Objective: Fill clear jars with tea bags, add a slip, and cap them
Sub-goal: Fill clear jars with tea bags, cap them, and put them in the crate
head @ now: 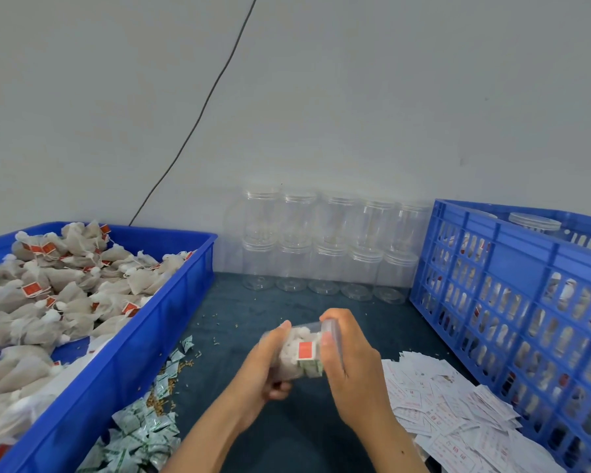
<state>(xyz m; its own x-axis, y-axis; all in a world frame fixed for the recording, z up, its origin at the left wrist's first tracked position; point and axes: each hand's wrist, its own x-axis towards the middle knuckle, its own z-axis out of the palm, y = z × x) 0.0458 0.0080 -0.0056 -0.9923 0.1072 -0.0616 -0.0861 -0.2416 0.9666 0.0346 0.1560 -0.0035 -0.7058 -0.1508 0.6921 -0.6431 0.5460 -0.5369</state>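
A clear jar [302, 349] packed with tea bags lies tilted on its side above the dark table, a red tag and a folded slip showing through its wall. My left hand [268, 367] grips the jar's body from the left. My right hand [347, 363] is curled round the jar's clear cap at its right end. Loose tea bags [48, 295] with red tags fill the blue tray [144, 349] on the left. White printed slips [451, 411] lie heaped on the right.
Two stacked rows of empty capped clear jars [328, 247] stand against the back wall. A blue slotted crate [512, 302] holding filled jars stands at the right. Small green-and-white sachets [144, 425] are scattered beside the tray. A black cable [198, 121] runs down the wall.
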